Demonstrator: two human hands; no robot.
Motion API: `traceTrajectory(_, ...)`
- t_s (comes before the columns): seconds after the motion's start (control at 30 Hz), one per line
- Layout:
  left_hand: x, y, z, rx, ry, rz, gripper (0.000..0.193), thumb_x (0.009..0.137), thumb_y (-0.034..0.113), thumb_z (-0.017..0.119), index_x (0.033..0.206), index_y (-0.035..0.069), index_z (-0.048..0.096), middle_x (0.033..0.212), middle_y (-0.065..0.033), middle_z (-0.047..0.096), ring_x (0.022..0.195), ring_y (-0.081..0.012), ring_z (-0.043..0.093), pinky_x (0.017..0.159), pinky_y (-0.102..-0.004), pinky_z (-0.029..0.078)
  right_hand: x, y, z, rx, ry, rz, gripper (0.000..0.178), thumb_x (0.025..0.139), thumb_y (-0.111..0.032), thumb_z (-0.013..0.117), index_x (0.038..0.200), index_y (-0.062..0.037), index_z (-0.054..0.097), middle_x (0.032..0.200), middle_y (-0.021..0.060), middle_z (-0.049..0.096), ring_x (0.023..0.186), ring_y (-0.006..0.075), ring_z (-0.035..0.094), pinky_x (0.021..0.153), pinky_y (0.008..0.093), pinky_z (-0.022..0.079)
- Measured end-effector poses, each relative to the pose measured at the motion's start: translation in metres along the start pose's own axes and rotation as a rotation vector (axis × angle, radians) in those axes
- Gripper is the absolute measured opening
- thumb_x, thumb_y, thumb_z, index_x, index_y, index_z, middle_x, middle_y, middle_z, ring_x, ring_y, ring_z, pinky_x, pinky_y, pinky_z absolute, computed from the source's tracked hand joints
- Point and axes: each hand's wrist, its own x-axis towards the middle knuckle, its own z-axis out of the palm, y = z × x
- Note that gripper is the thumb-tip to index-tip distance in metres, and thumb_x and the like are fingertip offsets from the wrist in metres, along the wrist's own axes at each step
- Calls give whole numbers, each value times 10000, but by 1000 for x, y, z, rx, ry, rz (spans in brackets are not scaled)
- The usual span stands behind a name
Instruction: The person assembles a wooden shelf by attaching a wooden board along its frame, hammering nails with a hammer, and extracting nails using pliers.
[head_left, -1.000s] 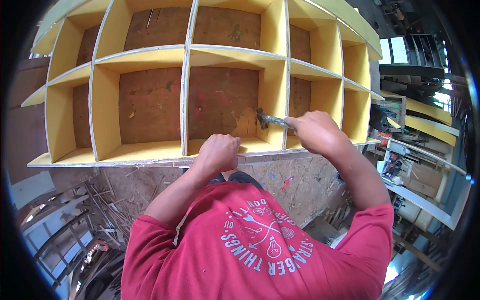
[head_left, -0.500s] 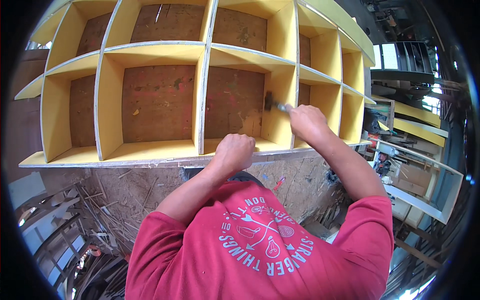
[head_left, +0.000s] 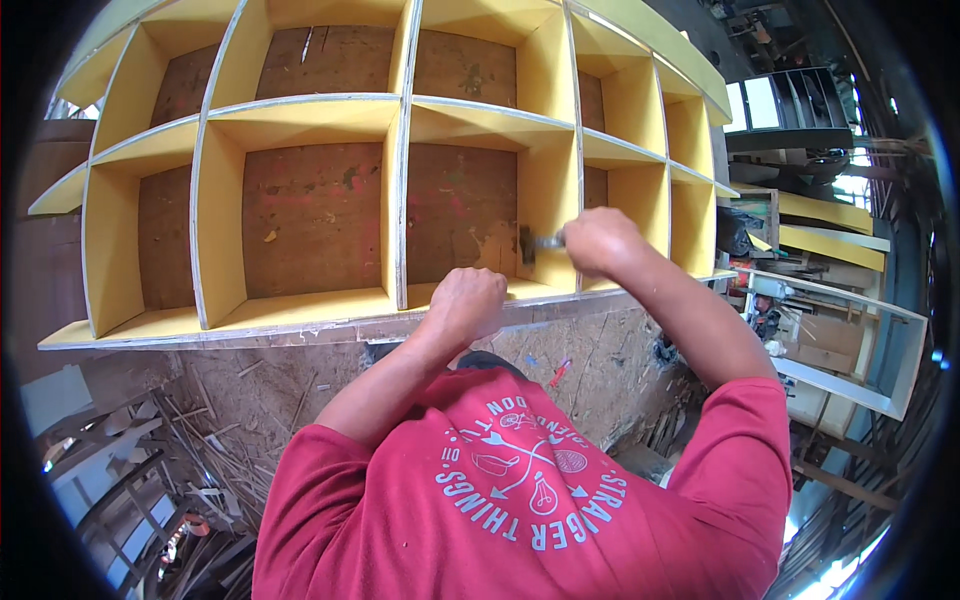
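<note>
A yellow-painted wooden shelf unit [head_left: 400,160] with square compartments and pale plywood edges lies before me on a brown, stained wooden surface [head_left: 310,220]. My right hand [head_left: 605,243] is closed around the handle of a hammer [head_left: 527,243]. Its dark head is inside the front compartment right of the middle divider, close to that compartment's right wall; whether it touches cannot be seen. My left hand [head_left: 468,302] is a fist at the front board of the same compartment. Its fingertips are hidden, so anything within them does not show.
Wood scraps [head_left: 215,430] litter the floor at the left. A white-edged frame [head_left: 905,365] and yellow boards [head_left: 825,212] lie at the right, with a dark shelf-like unit [head_left: 790,105] behind them. A small red item [head_left: 560,372] is on the chipboard [head_left: 600,360] below the unit's front edge.
The hammer head has come down toward the front board, and my right hand has shifted slightly left. My left hand stays at the front board. The whole view has shifted a little.
</note>
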Motion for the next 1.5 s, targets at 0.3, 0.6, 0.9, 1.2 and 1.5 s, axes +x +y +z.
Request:
traceTrajectory(0.3, -4, 1, 6, 13, 63, 25, 158, 785, 138, 623, 808, 25, 731, 793, -231, 736, 766, -404, 747, 711, -491, 596, -6, -15, -8, -40, -148, 66, 302, 866, -119, 647, 1120, -57, 798, 1124, 194, 774, 1047, 356, 755, 872, 473, 619)
traceTrajectory(0.6, -6, 0, 7, 20, 78, 28, 146, 777, 131, 629, 809, 27, 726, 787, -229, 730, 768, -415, 738, 718, -498, 592, -4, -18, 25, 4, 21, 47, 263, 911, -111, 598, 1060, -39, 803, 1065, 180, 787, 981, 341, 771, 825, 462, 623)
traceTrajectory(0.9, -4, 6, -7, 87, 89, 63, 150, 772, 130, 638, 817, 20, 729, 835, -236, 738, 821, -407, 743, 758, -494, 597, -10, -10, 34, 68, 70, 98, 280, 912, -145, 619, 1103, -89, 816, 1111, 136, 796, 1021, 306, 776, 816, 448, 628)
traceTrajectory(1.2, -4, 18, 1, 122, 38, -83, 316, 801, 338, 791, 935, 53, 770, 914, -212, 761, 898, -404, 737, 809, -497, 588, -87, 51, 79, 508, 280, 104, 253, 873, -193, 700, 1089, -117, 809, 1060, 177, 775, 997, 367, 746, 835, 465, 598)
traceTrajectory(1.5, -4, 75, 11, 129, 299, -149, 316, 816, 342, 879, 903, 54, 784, 860, -150, 773, 782, -279, 757, 733, -392, 581, -193, 111, 302, 1377, 1021, 221, 381, 933, -383, 769, 1112, -46, 751, 903, 159, 760, 810, 308, 738, 759, 412, 552)
